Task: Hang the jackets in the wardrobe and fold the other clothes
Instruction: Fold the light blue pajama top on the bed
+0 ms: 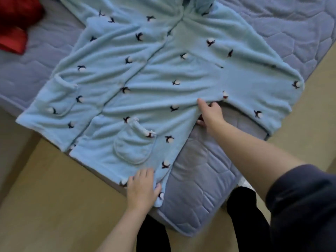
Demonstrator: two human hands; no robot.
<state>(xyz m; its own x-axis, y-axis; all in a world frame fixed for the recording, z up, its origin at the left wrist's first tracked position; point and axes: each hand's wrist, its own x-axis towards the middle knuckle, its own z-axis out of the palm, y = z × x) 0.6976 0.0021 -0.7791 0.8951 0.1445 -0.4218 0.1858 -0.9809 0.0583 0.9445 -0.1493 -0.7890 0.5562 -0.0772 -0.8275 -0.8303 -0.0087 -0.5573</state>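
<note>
Looking down through the head view, the only one given. Holding the blue fleece top (145,79) at two spots along one side edge, with the garment spread front-up on the bed (200,179) and its hem close to the near edge. Left hand (142,188) closed over the hem corner, fingers on top, thumb hooked round the edge. Right hand (211,113) pinching the side seam just under the sleeve (263,91), forefinger stretched along the cloth, thumb beneath. Probably about to bring that side in towards the middle.

Likely trouble:
- Dragging the whole top off the edge onto the floor (54,179), given so little mattress beneath the hem.
- Pulling unevenly with hands well apart and getting a slanted fold.
- Leaving the sleeve trailing out to the right.
- Trapping the creases already running across the front.
- Bunching thick pile at the pocket (134,148).

No danger to the red garment (14,24), well apart at the far left corner.
</note>
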